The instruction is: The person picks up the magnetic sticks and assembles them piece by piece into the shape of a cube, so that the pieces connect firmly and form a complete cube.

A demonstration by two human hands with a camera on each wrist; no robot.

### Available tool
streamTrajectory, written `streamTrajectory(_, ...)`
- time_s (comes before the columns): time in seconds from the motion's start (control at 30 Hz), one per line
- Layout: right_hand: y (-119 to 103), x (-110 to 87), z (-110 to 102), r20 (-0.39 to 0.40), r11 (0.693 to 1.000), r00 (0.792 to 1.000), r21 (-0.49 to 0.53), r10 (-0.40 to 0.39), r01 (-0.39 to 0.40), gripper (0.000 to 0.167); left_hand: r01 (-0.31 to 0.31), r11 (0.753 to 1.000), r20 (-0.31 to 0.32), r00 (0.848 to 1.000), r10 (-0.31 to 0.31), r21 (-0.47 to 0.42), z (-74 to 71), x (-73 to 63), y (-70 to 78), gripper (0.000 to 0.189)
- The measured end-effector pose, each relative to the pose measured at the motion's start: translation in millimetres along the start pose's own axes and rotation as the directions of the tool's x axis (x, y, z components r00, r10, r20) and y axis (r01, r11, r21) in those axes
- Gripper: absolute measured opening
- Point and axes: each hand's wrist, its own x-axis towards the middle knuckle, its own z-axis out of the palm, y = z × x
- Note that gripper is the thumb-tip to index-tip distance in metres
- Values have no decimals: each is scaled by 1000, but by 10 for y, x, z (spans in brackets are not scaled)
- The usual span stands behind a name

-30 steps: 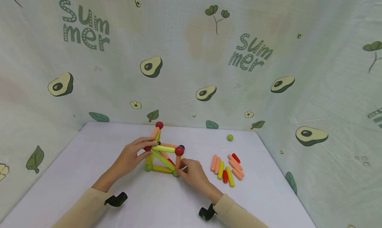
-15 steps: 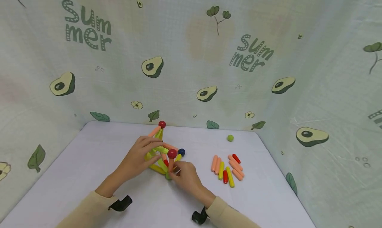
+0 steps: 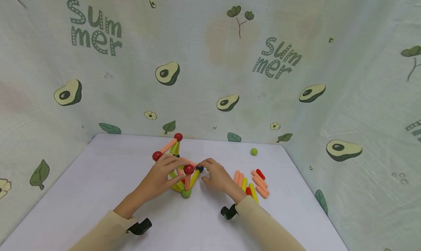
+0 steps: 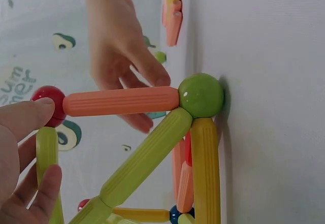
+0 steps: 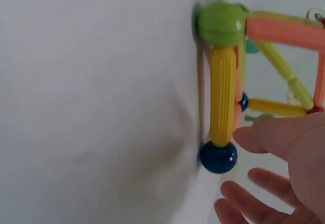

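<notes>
A frame of magnetic rods and balls stands on the table. My left hand (image 3: 159,178) holds a red ball (image 3: 189,170) at its near upper corner, the thumb on the ball and fingers by a light green rod (image 4: 47,155). Below this ball an upright salmon rod (image 4: 122,101) meets a green ball (image 4: 201,95) on the table. My right hand (image 3: 218,176) is at the frame's right side, fingers spread around a dark blue ball (image 5: 218,157). Its thumb is beside the yellow rod (image 5: 222,97) that joins blue and green balls; contact is unclear.
To the right lie several loose rods (image 3: 260,184), salmon, yellow and red, partly behind my right forearm. A lone green ball (image 3: 254,152) rests farther back. Another red ball (image 3: 178,137) tops the frame's far corner. A printed cloth (image 3: 197,83) hangs behind the table.
The frame has turned, its near corner shifting left. My right hand has let go of the upright salmon rod and moved back to the blue ball. My left hand has shifted right onto the near red ball.
</notes>
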Motion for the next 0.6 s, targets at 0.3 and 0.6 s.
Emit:
streamTrajectory(0.3,189,209,-11,179,991,984,-128,-10,33,40,-1,1000,13,1000,1,-29,2,-17,-20,54)
streamTrajectory(0.6,204,24,-36,130,987,991,-159,10,11,26,-19,1000,-2,1000,19,-17,-27,-23,-45,58)
